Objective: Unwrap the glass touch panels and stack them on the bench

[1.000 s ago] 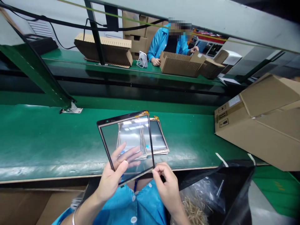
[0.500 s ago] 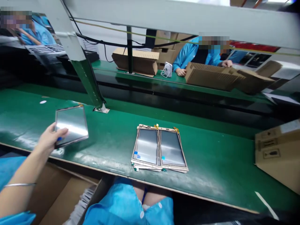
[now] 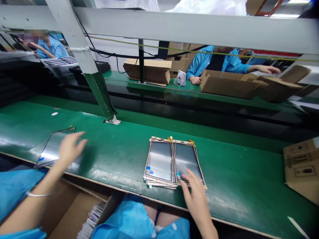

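Observation:
On the left of the green bench lies a single display panel (image 3: 51, 146) with a dark frame and a blue tab at its near corner. My left hand (image 3: 69, 147), blurred, hovers over that panel's right side with its fingers apart and nothing in them. In the middle, two stacks of display panels lie side by side: a left stack (image 3: 161, 159) and a right stack (image 3: 186, 157), with orange flex tabs at the far edge. My right hand (image 3: 195, 192) is open at the near end of the right stack; whether its fingertips touch is unclear.
A cardboard box (image 3: 302, 169) stands at the right end of the bench. Below the front edge, an open carton (image 3: 67, 212) holds white dividers. A painted post (image 3: 97, 89) rises from the bench. Across it, a co-worker (image 3: 224, 63) sits behind slotted cardboard (image 3: 231, 83).
My left hand has let go of the panel, which now lies on the bench, and moved slightly right. My right hand has come into view at the right stack.

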`<state>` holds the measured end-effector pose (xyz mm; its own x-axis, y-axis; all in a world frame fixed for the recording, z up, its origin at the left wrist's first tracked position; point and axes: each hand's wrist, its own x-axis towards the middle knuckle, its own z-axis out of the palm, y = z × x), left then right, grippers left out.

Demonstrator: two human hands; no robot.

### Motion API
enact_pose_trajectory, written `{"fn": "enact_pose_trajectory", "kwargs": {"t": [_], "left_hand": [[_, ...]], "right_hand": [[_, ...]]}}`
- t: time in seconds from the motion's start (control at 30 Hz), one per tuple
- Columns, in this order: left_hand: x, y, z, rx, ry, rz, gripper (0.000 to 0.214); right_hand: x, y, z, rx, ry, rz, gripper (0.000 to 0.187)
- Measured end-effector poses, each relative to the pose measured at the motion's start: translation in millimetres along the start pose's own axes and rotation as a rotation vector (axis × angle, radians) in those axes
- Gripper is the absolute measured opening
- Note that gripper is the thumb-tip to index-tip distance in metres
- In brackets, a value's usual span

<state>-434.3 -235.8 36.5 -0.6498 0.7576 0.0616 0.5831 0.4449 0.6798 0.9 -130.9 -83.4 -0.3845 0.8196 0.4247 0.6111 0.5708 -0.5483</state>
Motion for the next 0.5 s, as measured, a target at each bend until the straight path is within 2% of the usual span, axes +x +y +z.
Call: {"fn": "enact_pose_trajectory", "kwargs": {"t": [0.13, 0.2, 0.27, 0.37, 0.5], "left_hand": [[-33.1, 49.3, 114.0, -0.010, -0.320, 0.144, 0.027], [-45.8, 67.8, 150.7, -0.034, -0.424, 0.161, 0.030], [-52.4, 78.7, 166.3, -0.069, -0.481, 0.146, 0.033], [-53.8, 85.3, 165.2, -0.171, -0.559, 0.090, 0.035], [-48.0, 101.0, 166.3, -0.456, -0.781, -0.014, 0.042]], "right_hand": [[10.3, -9.1, 35.2, -0.075, -0.017, -0.047, 0.032], [7.6, -9.7, 43.4, -0.095, -0.008, -0.052, 0.033], [4.8, -10.6, 46.7, -0.093, -0.006, -0.040, 0.034], [4.7, -13.4, 46.2, -0.069, -0.011, -0.015, 0.034], [8.4, -16.7, 41.6, -0.020, -0.040, 0.015, 0.034]]}}
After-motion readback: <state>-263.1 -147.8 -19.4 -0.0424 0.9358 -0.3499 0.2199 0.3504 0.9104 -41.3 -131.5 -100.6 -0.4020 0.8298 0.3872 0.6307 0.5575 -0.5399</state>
